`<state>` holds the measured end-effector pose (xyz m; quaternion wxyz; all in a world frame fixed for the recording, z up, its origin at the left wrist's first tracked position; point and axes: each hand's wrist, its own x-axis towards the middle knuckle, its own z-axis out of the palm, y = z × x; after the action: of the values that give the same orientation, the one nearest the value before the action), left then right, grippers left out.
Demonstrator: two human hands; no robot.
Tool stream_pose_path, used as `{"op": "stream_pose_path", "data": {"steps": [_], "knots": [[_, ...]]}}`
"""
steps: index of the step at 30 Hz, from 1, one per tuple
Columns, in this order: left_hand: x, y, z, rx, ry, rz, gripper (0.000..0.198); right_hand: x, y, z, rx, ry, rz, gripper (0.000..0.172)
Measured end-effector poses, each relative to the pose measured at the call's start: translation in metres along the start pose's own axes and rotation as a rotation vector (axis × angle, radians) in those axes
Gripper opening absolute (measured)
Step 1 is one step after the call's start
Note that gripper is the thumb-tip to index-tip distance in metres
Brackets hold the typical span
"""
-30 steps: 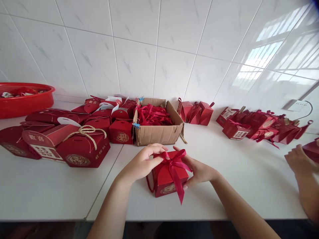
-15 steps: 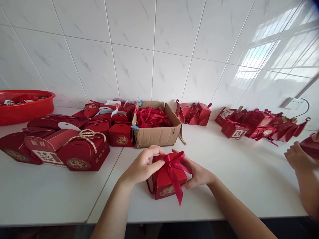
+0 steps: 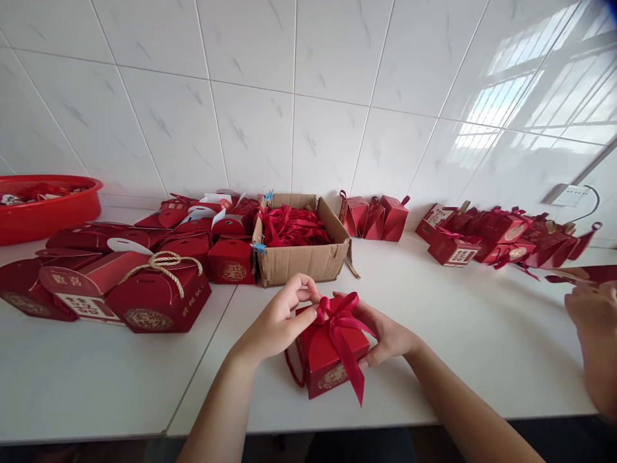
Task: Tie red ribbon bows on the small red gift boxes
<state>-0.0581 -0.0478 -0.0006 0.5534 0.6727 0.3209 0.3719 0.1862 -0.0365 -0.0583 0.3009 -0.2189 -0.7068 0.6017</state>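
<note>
A red box (image 3: 328, 352) with a ribbon bow (image 3: 336, 313) stands on the tabletop (image 3: 482, 334). The right hand (image 3: 387, 335) has its fingers clamped on the box's right side; the left hand (image 3: 276, 323) has its thumb at the bow, but I cannot tell whether its fingers pinch it. Behind sits a carton (image 3: 303, 265) of ribbons (image 3: 296, 227).

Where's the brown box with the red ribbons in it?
In the head view, the brown box is near the middle, beyond the left hand, with red boxes close on its left.
</note>
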Motion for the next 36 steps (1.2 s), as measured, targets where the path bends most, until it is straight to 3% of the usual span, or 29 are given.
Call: {"op": "stream_pose_path", "data": {"steps": [3, 12, 19, 25, 36], "knots": [[-0.002, -0.001, -0.001, -0.019, 0.038, -0.006, 0.017, 0.000, -0.001, 0.000, 0.008, -0.006, 0.003, 0.110], [0.000, 0.002, -0.001, -0.022, 0.073, 0.047, 0.016, 0.000, -0.005, 0.000, -0.012, 0.003, 0.007, 0.109], [0.001, 0.004, 0.000, -0.219, -0.022, 0.112, 0.015, -0.001, -0.006, 0.001, 0.009, -0.037, 0.008, 0.109], [0.001, 0.003, -0.001, -0.156, 0.000, 0.037, 0.017, -0.004, -0.004, -0.001, 0.044, -0.066, 0.006, 0.114], [-0.009, 0.011, -0.003, -0.201, -0.142, 0.145, 0.019, -0.007, 0.000, -0.004, 0.086, -0.064, 0.036, 0.117]]}}
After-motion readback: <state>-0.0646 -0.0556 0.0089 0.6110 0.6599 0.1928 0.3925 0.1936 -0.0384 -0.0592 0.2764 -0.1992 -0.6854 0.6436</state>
